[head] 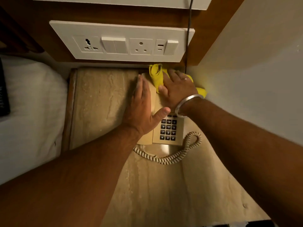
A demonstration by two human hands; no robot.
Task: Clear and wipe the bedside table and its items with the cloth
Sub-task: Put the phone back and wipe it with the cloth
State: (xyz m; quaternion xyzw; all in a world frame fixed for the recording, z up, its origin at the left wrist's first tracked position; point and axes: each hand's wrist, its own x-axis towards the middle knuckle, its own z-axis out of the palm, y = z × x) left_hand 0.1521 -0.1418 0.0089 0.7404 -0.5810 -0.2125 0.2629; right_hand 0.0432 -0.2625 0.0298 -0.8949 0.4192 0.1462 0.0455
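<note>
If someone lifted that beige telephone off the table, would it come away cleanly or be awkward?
Probably awkward. The telephone trails a coiled cord that would likely stretch and drag. Its handset only rests on the cradle under the left hand, so it might slip off if tilted. The plastic body looks light, so pushing could slide it across the smooth table.

Looks like a hotel bedroom. White bedding lying along the left edge of a marble-topped bedside table; beige corded desk telephone with keypad near its far right corner; white wall panel of mixed sockets, USB ports and switches set into dark wood panelling just above the far edge.
</note>
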